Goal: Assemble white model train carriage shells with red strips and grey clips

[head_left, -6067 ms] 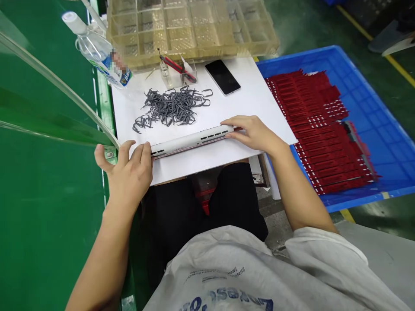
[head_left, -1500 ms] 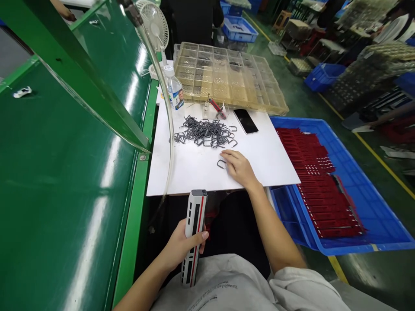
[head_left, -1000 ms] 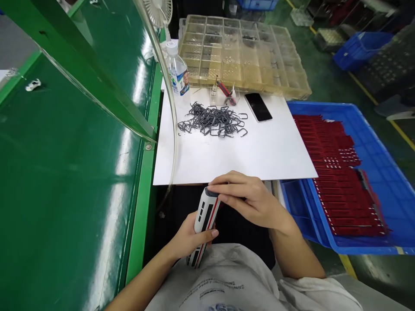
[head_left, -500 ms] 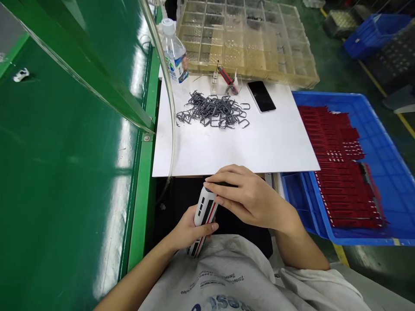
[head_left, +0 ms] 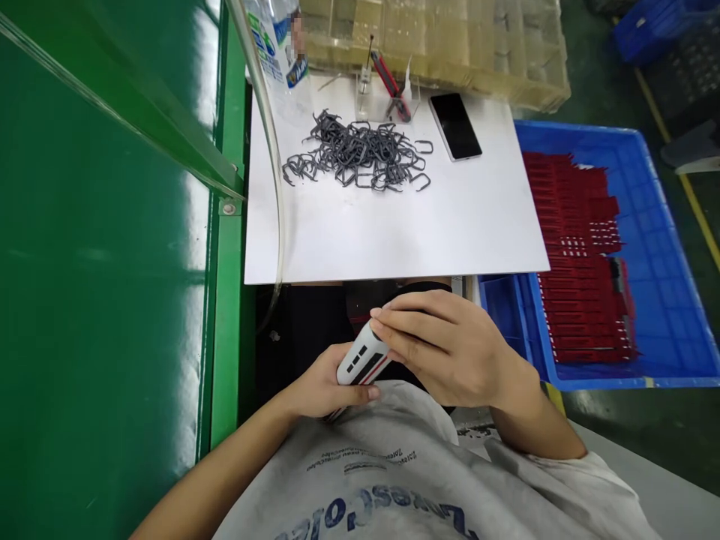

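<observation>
A white tube-like object (head_left: 356,357) with black marks and a red stripe is held near my lap, tilted up to the right. My left hand (head_left: 331,382) wraps round its lower part, thumb across the front. At its upper end my right hand (head_left: 439,337) has its fingertips pressed together; whether they pinch some small piece there cannot be made out. Beyond both hands, a pile of dark grey bent clips (head_left: 365,154) lies on the white board (head_left: 405,232).
On the board stand a bottle (head_left: 278,45), a small clear holder with tools (head_left: 388,97) and a phone (head_left: 455,126). Behind is a compartment tray (head_left: 450,52). A blue bin (head_left: 664,247) with red pieces is at right, a green frame (head_left: 228,315) and hanging tube (head_left: 270,127) at left.
The view has tipped and shifted, so the board sits higher in the picture. My right fingers have drawn together at the object's upper end, and the object leans further right.
</observation>
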`<state>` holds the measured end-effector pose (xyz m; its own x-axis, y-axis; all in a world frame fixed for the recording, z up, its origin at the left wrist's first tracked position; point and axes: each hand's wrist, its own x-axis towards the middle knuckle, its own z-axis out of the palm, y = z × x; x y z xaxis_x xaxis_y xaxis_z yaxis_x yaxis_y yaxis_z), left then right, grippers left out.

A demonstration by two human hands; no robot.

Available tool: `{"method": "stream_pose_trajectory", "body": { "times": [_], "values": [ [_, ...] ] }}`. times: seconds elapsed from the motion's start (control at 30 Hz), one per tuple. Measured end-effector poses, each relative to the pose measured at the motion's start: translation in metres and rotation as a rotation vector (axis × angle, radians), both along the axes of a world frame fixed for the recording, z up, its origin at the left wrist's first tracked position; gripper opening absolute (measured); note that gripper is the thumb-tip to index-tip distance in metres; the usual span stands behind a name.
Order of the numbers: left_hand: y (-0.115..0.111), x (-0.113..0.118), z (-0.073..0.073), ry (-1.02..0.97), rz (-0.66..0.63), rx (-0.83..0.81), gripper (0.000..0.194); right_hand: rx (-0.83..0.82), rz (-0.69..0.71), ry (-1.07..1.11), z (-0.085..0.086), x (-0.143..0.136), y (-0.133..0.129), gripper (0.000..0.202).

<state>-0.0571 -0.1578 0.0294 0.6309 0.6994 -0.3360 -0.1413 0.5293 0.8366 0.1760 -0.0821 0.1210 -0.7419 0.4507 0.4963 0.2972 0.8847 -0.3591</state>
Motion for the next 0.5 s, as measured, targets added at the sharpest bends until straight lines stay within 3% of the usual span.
{"method": "stream_pose_trajectory", "body": {
  "times": [0.1, 0.2, 0.3, 0.5],
  "values": [
    [0.003, 0.0, -0.006, -0.008, 0.017, -0.1, 0.038, -0.06, -0.087, 0.06, -0.02, -0.007, 0.001, 0.044],
    [0.009, -0.003, -0.01, -0.023, 0.115, -0.137, 0.044, -0.176, -0.171, 0.161, -0.04, -0.012, 0.009, 0.053],
    [0.013, -0.008, -0.01, -0.086, 0.208, -0.121, 0.054, -0.319, -0.218, 0.239, -0.055, -0.011, 0.021, 0.046],
    [0.011, -0.014, -0.01, -0.253, 0.163, -0.228, 0.074, -0.496, -0.215, 0.273, -0.067, -0.011, 0.029, 0.033]
  ]
}}
